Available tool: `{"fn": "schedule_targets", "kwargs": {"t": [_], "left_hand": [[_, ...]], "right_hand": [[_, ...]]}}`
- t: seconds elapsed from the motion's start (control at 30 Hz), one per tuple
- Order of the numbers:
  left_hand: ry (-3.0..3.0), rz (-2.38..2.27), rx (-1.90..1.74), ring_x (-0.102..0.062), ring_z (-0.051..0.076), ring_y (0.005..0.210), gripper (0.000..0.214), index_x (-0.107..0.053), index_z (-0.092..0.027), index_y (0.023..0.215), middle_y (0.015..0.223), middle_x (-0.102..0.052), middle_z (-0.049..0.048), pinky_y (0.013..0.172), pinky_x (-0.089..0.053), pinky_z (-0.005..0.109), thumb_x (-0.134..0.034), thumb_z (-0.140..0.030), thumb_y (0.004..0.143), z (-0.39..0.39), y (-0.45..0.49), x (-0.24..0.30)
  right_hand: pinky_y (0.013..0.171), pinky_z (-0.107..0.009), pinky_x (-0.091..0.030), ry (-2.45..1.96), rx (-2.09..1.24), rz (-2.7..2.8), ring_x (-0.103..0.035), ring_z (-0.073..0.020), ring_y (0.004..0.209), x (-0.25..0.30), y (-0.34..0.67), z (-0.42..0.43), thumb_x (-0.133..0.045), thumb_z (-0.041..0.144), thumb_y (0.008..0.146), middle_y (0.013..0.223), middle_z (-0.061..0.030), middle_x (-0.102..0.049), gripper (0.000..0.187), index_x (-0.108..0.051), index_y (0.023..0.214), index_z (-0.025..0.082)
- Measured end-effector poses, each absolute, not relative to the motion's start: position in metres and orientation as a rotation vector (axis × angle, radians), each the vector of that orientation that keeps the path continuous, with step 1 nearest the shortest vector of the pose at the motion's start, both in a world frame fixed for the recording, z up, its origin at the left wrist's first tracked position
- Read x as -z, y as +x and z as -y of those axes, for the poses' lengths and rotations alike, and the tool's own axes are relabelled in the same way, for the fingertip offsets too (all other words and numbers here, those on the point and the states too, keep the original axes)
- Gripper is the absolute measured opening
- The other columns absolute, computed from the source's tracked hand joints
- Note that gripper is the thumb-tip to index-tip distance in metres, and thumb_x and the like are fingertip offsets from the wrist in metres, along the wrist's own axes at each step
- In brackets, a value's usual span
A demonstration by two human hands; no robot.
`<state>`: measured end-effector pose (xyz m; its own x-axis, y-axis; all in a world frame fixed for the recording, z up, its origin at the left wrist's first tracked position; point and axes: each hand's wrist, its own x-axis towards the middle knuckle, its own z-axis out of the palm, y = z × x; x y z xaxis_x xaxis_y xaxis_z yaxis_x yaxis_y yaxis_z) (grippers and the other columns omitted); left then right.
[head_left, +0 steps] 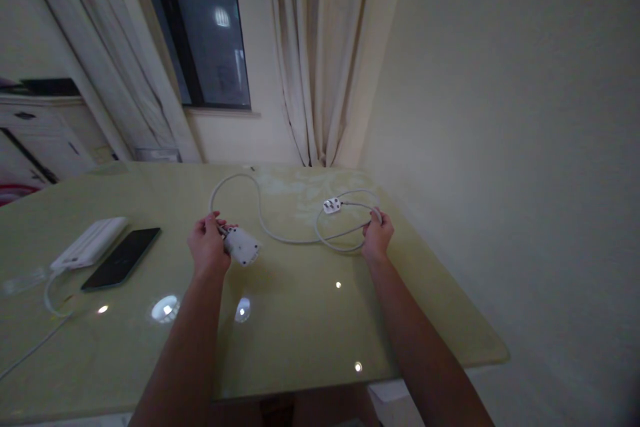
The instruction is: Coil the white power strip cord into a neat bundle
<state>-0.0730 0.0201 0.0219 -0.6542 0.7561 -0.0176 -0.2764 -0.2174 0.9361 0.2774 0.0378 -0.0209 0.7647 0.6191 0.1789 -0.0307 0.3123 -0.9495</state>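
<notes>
A small white power strip [241, 245] is tilted above the table, its face with dark dots near the corners turned toward me. My left hand [207, 241] is closed on the end where its cord comes out. The pale cord [287, 240] arcs back across the table and curls into loose loops at the right. My right hand [377, 232] pinches the looped cord at the right side of these loops. The white plug [331, 205], with its dark pins showing, is at the back left of the loops, apart from both hands.
On the left of the glossy table [300, 340] lie a dark phone [121, 259] and a white power bank [91, 243] with a white cable [49, 293]. A wall [500, 147] borders the table's right side. Curtains [320, 60] and a window stand behind.
</notes>
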Motion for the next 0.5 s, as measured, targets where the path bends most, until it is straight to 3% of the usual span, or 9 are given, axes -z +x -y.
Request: {"fn": "schedule_targets", "kwargs": {"t": [0.13,0.3,0.4,0.5], "left_hand": [[0.438,-1.477,-1.821,-0.059,0.008,0.052,0.009,-0.051,-0.020,0.102,0.080,-0.057,-0.0037,0.054,-0.052,0.023,-0.046,-0.021,0.094,-0.031,-0.082,-0.006],[0.576,-1.788,-1.708,-0.071,0.016,0.075,0.048,-0.039,-0.026,0.134,0.100,-0.064,0.0053,0.062,-0.058,0.030,-0.047,-0.015,0.088,-0.044,-0.098,0.022],[0.685,-1.934,-1.652,-0.071,0.026,0.104,0.064,-0.035,-0.021,0.145,0.120,-0.062,0.0156,0.083,-0.060,0.044,-0.050,-0.015,0.083,-0.046,-0.106,0.031],[0.753,-2.063,-1.682,-0.051,0.035,0.136,0.068,-0.042,-0.010,0.146,0.141,-0.050,0.0250,0.110,-0.045,0.055,-0.056,-0.016,0.080,-0.042,-0.108,0.028]], "right_hand": [[0.042,-0.021,-0.037,-1.195,-0.381,0.557,-0.047,-0.0094,0.042,0.011,0.271,-0.031,-0.059,0.052,0.086,0.057,0.0097,-0.047,0.033,-0.054,0.093,0.020],[0.064,-0.023,-0.055,-1.073,-0.310,0.661,-0.070,-0.0113,0.065,0.007,0.272,-0.029,-0.057,0.054,0.088,0.085,0.0040,-0.054,0.034,-0.049,0.100,0.023],[0.072,-0.026,-0.057,-1.047,-0.290,0.731,-0.071,-0.0124,0.073,0.008,0.273,-0.030,-0.057,0.054,0.090,0.090,0.0026,-0.054,0.034,-0.050,0.101,0.023],[0.077,-0.029,-0.056,-1.067,-0.268,0.861,-0.073,-0.0158,0.083,0.010,0.270,-0.029,-0.053,0.053,0.094,0.095,-0.0008,-0.058,0.033,-0.053,0.105,0.022]]}}
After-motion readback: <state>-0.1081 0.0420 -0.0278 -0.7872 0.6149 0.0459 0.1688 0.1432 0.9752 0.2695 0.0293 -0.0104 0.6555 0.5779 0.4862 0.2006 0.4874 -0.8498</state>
